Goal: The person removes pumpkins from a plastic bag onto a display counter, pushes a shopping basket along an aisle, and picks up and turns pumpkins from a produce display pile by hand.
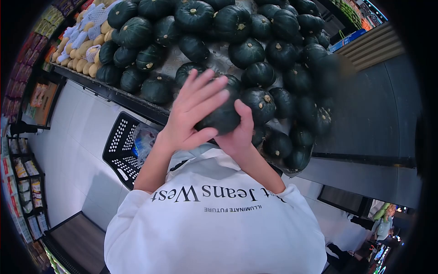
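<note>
A dark green pumpkin (222,118) is held close in front of my chest, over the front edge of the display. My right hand (242,130) cups it from below and the right side, with the thumb up along its side. Across its left side lies my left hand (190,109), fingers spread and slightly blurred; whether the palm presses on the skin cannot be made out. Many similar pumpkins (259,104) are heaped on the display just beyond both hands, some with pale stem stubs showing.
Yellow melons (84,52), some in white foam nets, lie at the display's far left. A black perforated basket (122,134) with a plastic bag (145,140) in it is below the left forearm. A dark cabinet (369,105) stands at right; shelves (27,182) line the left.
</note>
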The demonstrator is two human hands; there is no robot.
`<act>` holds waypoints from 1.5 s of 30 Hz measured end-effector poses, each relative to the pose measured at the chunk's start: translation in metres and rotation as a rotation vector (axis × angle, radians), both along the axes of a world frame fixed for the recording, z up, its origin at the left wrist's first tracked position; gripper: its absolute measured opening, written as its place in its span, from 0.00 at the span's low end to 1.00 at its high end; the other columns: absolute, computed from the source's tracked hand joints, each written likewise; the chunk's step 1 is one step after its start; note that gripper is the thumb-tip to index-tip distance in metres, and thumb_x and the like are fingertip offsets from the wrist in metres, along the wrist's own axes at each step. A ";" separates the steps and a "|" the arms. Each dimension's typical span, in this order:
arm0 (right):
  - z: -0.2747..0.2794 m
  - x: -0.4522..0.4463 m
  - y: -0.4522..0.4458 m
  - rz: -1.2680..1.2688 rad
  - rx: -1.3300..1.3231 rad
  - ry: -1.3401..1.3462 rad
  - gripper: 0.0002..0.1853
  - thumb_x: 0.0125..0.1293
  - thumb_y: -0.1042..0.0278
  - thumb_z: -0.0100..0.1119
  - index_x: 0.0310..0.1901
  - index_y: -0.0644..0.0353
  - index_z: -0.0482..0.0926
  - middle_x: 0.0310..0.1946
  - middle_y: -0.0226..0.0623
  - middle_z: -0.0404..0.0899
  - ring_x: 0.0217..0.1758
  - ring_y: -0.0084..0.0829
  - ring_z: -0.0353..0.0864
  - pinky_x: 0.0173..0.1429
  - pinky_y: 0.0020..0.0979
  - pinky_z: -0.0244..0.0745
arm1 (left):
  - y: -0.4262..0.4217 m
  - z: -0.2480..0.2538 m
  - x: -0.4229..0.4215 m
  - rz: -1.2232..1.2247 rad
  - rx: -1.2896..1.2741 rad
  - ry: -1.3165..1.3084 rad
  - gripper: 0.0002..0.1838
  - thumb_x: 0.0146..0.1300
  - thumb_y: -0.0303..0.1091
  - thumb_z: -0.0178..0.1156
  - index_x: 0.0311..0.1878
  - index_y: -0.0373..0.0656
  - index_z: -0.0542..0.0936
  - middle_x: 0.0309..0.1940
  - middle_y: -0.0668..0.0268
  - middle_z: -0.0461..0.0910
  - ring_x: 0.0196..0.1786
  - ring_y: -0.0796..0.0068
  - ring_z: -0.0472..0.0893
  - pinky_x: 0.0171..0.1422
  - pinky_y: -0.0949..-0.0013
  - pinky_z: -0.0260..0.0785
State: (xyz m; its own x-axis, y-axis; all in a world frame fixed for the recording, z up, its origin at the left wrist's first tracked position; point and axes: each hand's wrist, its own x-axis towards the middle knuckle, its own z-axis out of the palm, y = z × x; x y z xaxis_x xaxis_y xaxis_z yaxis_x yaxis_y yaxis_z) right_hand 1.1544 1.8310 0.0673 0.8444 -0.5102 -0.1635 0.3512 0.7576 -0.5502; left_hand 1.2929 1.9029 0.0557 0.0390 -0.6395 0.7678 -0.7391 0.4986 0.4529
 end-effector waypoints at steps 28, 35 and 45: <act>-0.013 0.001 0.021 -0.034 -1.209 0.284 0.45 0.65 0.59 0.62 0.75 0.59 0.46 0.75 0.54 0.45 0.78 0.47 0.48 0.76 0.40 0.47 | 0.024 -0.060 -0.050 -0.352 0.067 2.042 0.33 0.71 0.61 0.37 0.62 0.43 0.71 0.59 0.59 0.75 0.59 0.63 0.77 0.65 0.61 0.68; 0.007 0.005 -0.006 -0.056 -1.950 0.354 0.47 0.46 0.58 0.75 0.69 0.51 0.63 0.74 0.53 0.47 0.76 0.60 0.46 0.74 0.59 0.47 | 0.012 -0.034 -0.040 -0.065 -0.002 1.783 0.27 0.72 0.56 0.41 0.61 0.46 0.70 0.58 0.61 0.75 0.60 0.66 0.75 0.64 0.61 0.69; 0.006 0.048 -0.062 -0.107 -1.904 0.564 0.57 0.37 0.63 0.80 0.72 0.54 0.56 0.70 0.48 0.55 0.66 0.51 0.68 0.63 0.41 0.72 | -0.032 -0.038 0.027 -0.111 0.055 1.166 0.34 0.66 0.49 0.49 0.71 0.40 0.59 0.66 0.58 0.63 0.69 0.67 0.63 0.74 0.64 0.52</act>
State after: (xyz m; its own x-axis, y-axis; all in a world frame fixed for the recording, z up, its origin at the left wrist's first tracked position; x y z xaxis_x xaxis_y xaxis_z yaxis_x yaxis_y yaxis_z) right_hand 1.2026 1.7690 0.0733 0.8608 -0.3542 0.3654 -0.1242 -0.8425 -0.5241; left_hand 1.3201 1.8712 0.0177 0.6428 -0.7148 0.2755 0.1841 0.4932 0.8502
